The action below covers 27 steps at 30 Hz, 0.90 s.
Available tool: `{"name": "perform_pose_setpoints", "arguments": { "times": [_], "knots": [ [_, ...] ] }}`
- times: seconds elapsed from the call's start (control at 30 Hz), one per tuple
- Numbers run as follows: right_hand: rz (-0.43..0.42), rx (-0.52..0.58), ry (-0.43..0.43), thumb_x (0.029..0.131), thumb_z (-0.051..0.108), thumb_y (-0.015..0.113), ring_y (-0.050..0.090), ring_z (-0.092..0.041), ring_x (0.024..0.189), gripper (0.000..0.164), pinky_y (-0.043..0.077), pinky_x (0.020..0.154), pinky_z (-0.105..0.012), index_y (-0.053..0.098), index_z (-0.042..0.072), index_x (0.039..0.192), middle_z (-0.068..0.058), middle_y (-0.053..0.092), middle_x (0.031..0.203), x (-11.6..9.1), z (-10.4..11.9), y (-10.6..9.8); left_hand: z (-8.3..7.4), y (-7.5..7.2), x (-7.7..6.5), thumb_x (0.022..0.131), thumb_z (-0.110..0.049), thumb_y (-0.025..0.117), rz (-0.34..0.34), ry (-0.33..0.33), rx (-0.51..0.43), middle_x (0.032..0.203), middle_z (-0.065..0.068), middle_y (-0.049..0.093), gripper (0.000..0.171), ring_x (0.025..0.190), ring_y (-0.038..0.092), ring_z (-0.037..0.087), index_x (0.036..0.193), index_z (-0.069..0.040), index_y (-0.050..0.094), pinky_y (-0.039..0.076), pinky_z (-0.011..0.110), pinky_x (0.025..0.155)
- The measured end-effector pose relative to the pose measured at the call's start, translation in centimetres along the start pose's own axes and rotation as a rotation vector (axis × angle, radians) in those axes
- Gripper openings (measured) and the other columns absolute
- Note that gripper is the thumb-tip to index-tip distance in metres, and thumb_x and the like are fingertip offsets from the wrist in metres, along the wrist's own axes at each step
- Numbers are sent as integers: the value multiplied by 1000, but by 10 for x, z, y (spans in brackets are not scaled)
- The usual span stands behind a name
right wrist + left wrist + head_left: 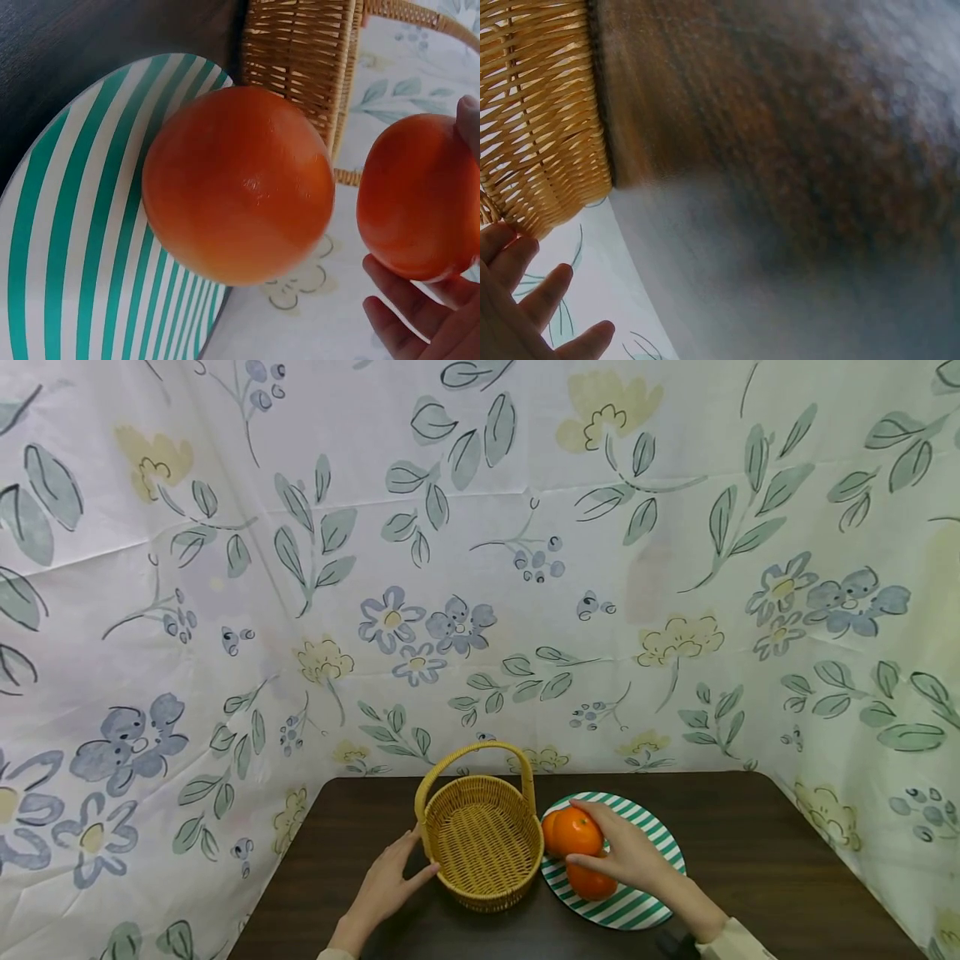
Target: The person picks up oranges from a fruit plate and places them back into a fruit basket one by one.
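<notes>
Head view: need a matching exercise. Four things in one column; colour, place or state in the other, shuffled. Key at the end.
1. basket
2. plate
3. left grip
4. right grip

A. holding an orange fruit
B. green and white stripes
C. against the basket, on the side away from the plate
D. woven, yellowish

Pairs: 1-D; 2-B; 3-C; 4-A

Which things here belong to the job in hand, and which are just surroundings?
In the job:
- right hand, gripping an orange fruit
- front fruit, on the striped plate
- wicker basket
- left hand, at the basket's side

Just surroundings:
- dark table
- floral cloth behind
</notes>
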State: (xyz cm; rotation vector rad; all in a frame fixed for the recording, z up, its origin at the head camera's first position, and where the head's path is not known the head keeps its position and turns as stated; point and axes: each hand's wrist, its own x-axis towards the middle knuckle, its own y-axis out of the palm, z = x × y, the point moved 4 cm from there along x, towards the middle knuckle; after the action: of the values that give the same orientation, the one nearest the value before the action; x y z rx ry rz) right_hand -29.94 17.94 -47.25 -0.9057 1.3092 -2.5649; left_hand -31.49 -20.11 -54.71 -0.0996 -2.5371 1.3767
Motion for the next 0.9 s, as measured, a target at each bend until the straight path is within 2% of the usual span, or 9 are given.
{"name": "perform_pose_setpoints", "arguments": {
  "times": [0.37,0.6,0.7,0.9],
  "knots": [
    [-8,-18,-45,72,61,68,61,-10,94,80,53,70,-29,45,20,136,5,55,125,6,7,9,0,0,0,84,-59,55,-17,16,3,144,5,40,76,132,37,34,147,-27,29,30,62,100],
    [4,10,-67,72,62,67,61,-10,95,79,53,72,-30,40,30,139,5,55,126,12,13,15,-1,-2,0,83,-60,56,-26,13,-1,146,1,38,76,135,34,31,146,-28,30,28,61,103],
    [5,13,-82,72,60,68,61,-10,95,78,53,72,-30,39,31,139,5,55,125,15,17,17,-1,-2,0,83,-60,56,-32,14,-3,145,1,39,75,135,34,31,146,-30,30,28,62,102],
    [15,21,-71,72,60,68,61,-11,94,78,53,71,-31,42,27,138,5,54,124,21,20,23,1,-1,0,82,-61,56,-37,12,0,145,0,39,74,135,34,30,145,-31,31,30,62,101]
  ]
}}
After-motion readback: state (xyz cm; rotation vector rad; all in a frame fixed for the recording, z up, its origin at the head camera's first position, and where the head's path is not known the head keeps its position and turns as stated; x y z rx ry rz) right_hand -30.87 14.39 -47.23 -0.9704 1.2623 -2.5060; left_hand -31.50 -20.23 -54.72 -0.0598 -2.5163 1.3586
